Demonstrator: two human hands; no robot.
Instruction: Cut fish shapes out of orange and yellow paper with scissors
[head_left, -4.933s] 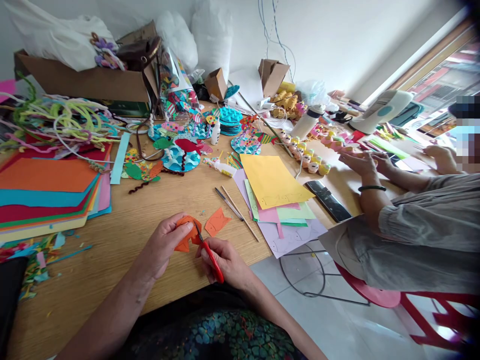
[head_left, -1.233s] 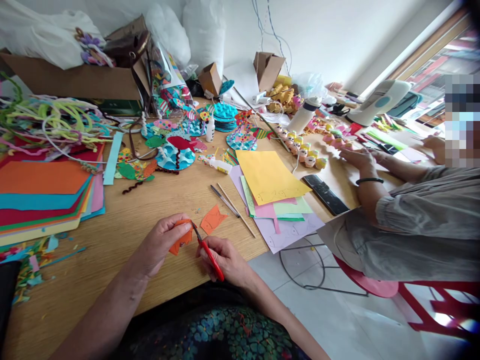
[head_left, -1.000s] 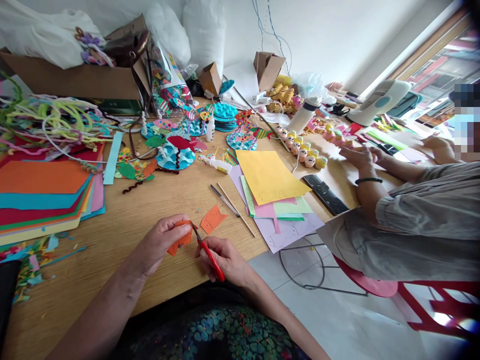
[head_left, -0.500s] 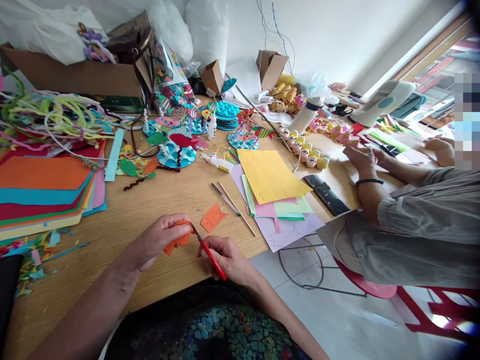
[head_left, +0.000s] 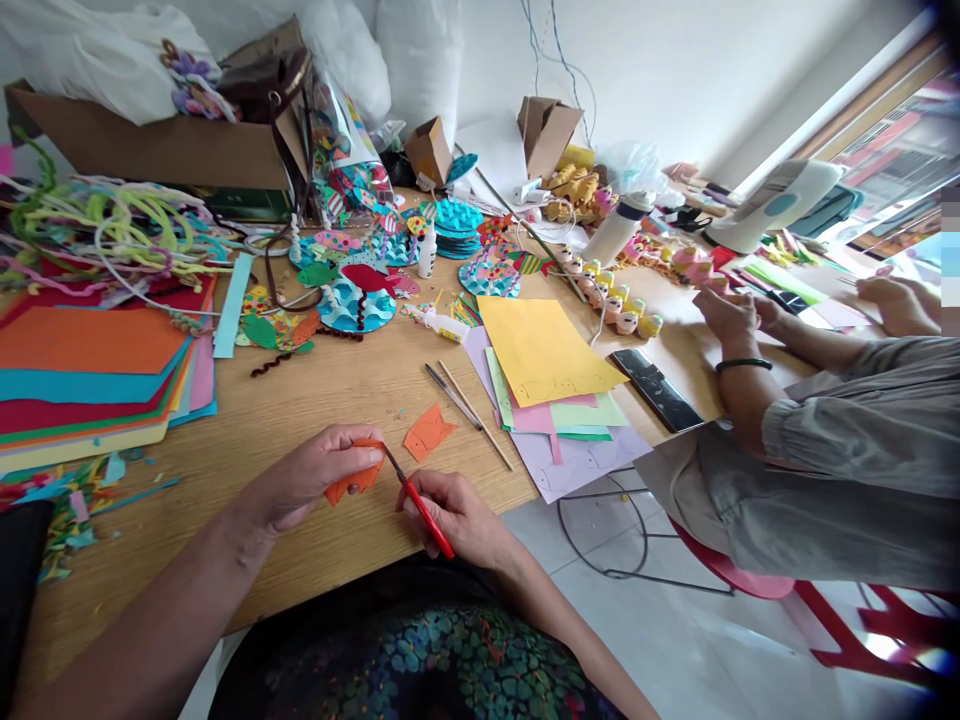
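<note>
Pinched between the thumb and fingers of my left hand [head_left: 330,470] is an orange piece of paper [head_left: 365,479] with a jagged lower edge. My right hand [head_left: 450,515] grips the red handles of a pair of scissors [head_left: 426,513]; their blades point up and left and meet the paper's right edge. Whether the blades are parted is too small to tell. Just beyond them on the table lies a fish-shaped orange paper piece [head_left: 429,432] with drawn lines. A grey pen [head_left: 453,396] and a thin wooden stick [head_left: 476,415] lie side by side to its right.
Yellow paper [head_left: 551,350] tops a pile of sheets at the table's front edge, beside a black phone [head_left: 656,388]. Coloured paper [head_left: 82,345] is stacked at left, near paper scraps [head_left: 82,510]. Paper-fish crafts [head_left: 356,300] stand behind. Another person's hands [head_left: 731,315] work at right.
The orange paper and my left hand have shifted very slightly against the scissors. The whole view has moved a little; both hands keep their hold.
</note>
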